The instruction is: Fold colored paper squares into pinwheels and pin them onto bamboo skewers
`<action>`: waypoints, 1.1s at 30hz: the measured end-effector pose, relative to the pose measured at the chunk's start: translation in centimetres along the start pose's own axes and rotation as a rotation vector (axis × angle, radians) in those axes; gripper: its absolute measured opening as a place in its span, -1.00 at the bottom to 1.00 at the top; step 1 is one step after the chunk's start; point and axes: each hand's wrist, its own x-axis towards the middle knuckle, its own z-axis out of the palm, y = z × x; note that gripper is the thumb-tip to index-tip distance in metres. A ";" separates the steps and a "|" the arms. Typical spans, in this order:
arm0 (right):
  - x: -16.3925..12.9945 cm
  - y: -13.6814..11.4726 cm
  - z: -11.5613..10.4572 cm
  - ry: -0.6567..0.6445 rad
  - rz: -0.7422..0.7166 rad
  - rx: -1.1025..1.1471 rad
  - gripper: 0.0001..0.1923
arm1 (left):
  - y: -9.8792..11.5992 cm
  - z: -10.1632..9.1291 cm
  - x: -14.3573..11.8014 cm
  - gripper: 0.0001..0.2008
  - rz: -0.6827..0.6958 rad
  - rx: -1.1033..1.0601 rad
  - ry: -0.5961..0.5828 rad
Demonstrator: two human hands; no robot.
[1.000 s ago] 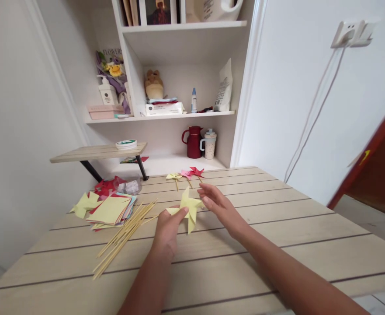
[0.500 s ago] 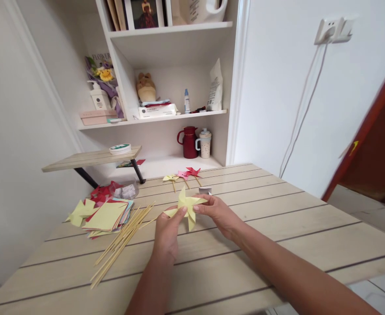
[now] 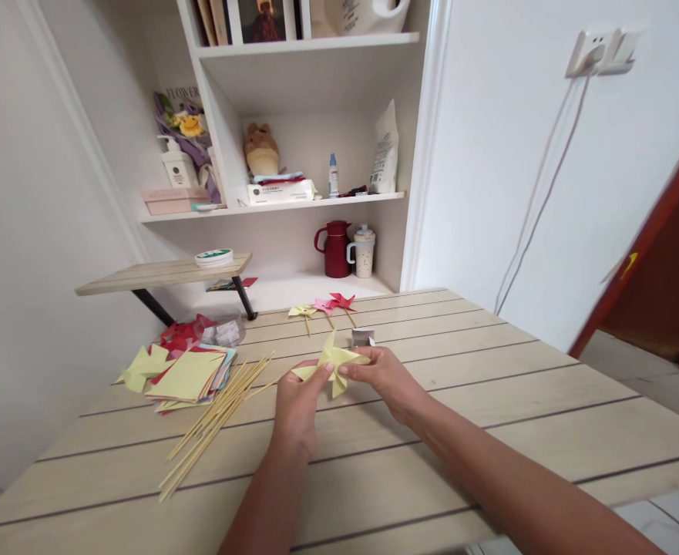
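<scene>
A pale yellow paper pinwheel [image 3: 344, 357] is held between my two hands above the table. My left hand [image 3: 296, 405] is closed on it, thumb pressed near its centre. From the right, my right hand [image 3: 386, 380] pinches a blade, with thumb and index finger close to the middle. A thin wooden stick [image 3: 263, 388] shows to the left of my left hand; whether the hand grips it is hidden. Just beyond the pinwheel is a small open grey box [image 3: 363, 337]. Several loose wooden sticks [image 3: 219, 425] lie left of my hands.
Yellow [image 3: 303, 311], pink [image 3: 323, 306] and red [image 3: 342, 301] pinwheels on sticks lie at the back. At left are a coloured paper stack [image 3: 187, 378], a folded yellow pinwheel [image 3: 142, 368] and a clear container [image 3: 229, 332]. A raised wooden stand [image 3: 142, 276] stands behind them.
The yellow pinwheel has tipped flatter and turned slightly between my fingers. Both hands keep their hold in nearly the same place. The camera view has shifted a little.
</scene>
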 end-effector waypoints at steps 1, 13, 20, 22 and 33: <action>0.1 0.1 0.0 0.009 -0.008 -0.014 -0.67 | 0.0 0.1 -0.1 -0.65 -0.006 -0.001 -0.003; 0.5 0.9 0.0 0.072 -0.072 -0.124 -0.75 | -0.3 0.0 0.0 -0.55 -0.038 0.010 -0.024; 0.7 0.6 -0.7 0.105 -0.090 -0.256 -0.82 | 0.4 -0.4 -0.2 -0.45 0.010 0.140 -0.141; 0.5 0.2 -0.7 0.129 -0.113 -0.333 -0.82 | 0.4 -0.7 0.0 -0.47 0.061 0.237 -0.091; 0.3 0.1 -0.7 0.170 -0.200 -0.572 -0.87 | 0.1 -1.2 0.9 -0.68 0.314 0.629 0.062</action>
